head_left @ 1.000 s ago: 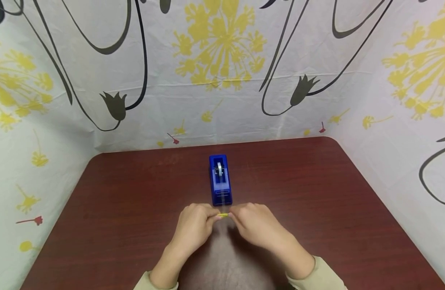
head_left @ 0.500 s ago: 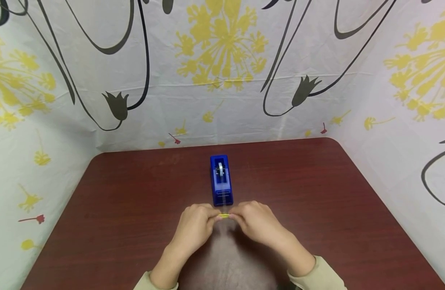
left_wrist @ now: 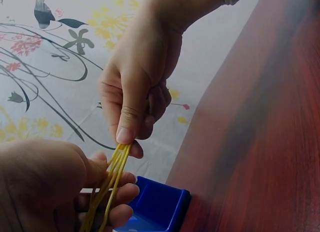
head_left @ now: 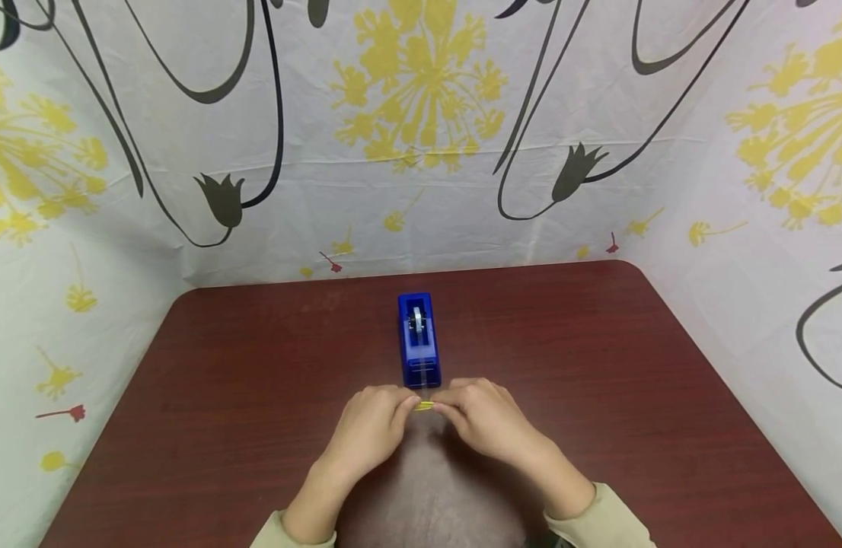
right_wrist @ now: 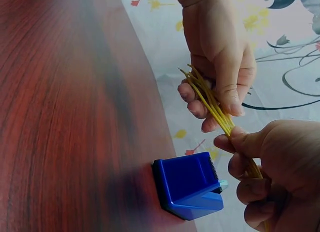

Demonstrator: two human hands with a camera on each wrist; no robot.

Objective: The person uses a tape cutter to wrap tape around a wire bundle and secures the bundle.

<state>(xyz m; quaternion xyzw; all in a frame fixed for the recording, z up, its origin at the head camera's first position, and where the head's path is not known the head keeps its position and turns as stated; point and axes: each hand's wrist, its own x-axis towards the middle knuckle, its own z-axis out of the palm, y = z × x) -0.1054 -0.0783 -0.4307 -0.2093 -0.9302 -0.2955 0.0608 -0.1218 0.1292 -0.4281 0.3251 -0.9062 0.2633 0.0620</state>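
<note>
Right hand (head_left: 486, 418) pinches yellow strands (right_wrist: 212, 105); left hand (head_left: 368, 426) holds them loosely; could fan out or drop if that grip slackens.

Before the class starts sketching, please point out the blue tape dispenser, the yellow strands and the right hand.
Blue tape dispenser (head_left: 421, 353), head view: middle of its upper side.
Yellow strands (right_wrist: 222, 120), right wrist view: middle of the bunched, exposed stretch.
Right hand (head_left: 479, 415), head view: back of the hand.
</note>
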